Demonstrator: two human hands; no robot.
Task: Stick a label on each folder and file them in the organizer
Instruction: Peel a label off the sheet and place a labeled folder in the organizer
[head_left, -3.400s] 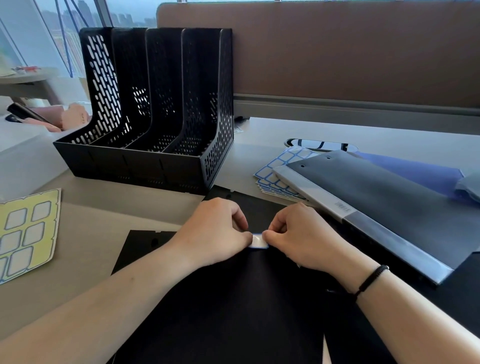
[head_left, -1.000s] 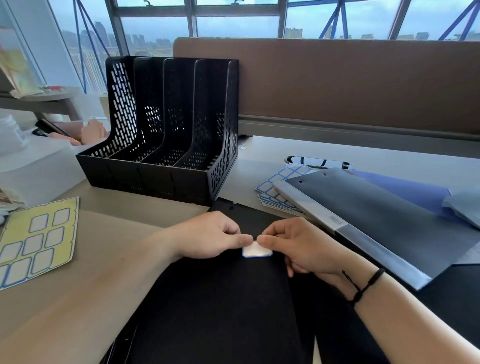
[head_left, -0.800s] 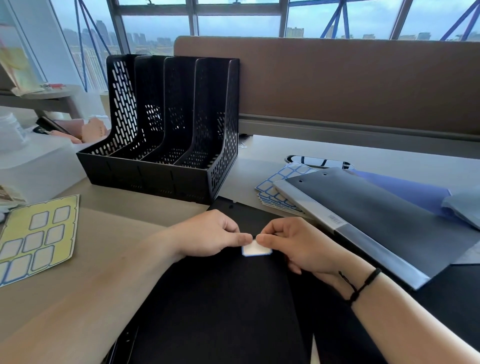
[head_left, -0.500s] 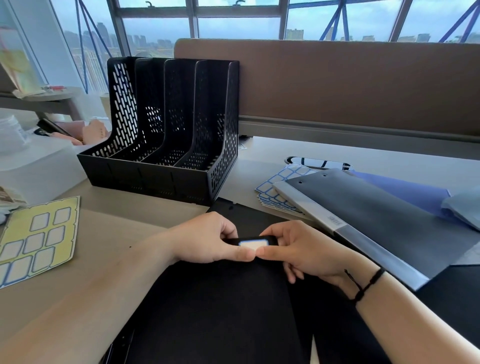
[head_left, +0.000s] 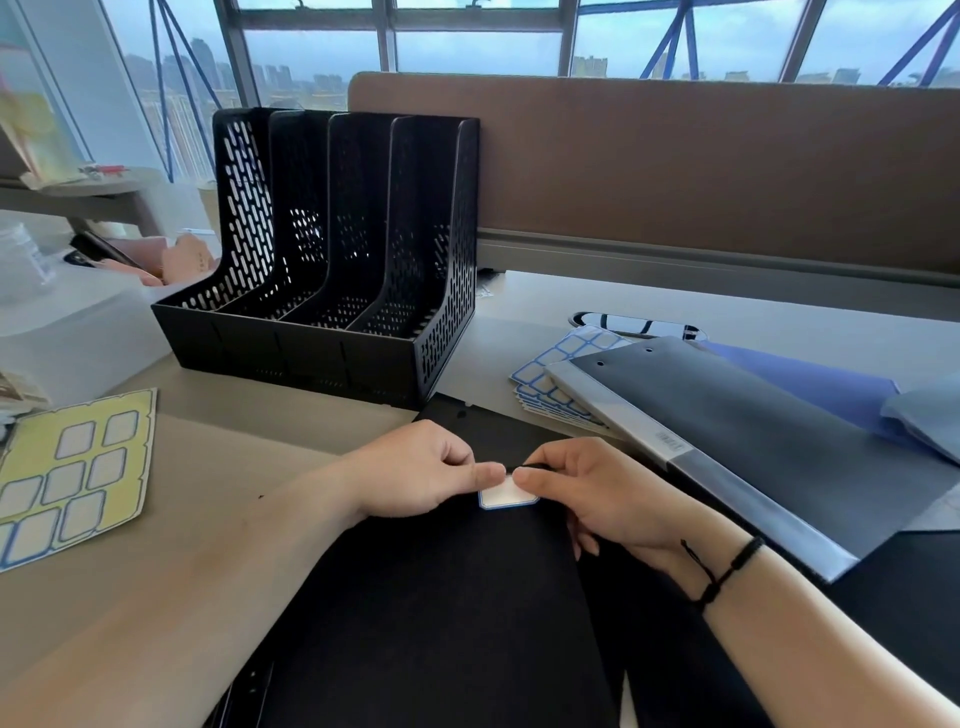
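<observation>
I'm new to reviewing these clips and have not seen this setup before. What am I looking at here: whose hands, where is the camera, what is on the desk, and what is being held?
There is no machine here. A person works with bare hands, and the single picture comes from a wide-angle camera worn on their head, looking forward and down.

The left hand and the right hand, which has a black cord at the wrist, meet at a small white label with a blue border. Their fingertips press its upper edge onto a flat black folder.

On the beige desk stand a black perforated plastic file organizer with nothing visible in its slots, a yellow sticker sheet at left, a stack of blue-bordered label sheets, and a dark grey folder with a silvery spine lying over a blue folder.
</observation>
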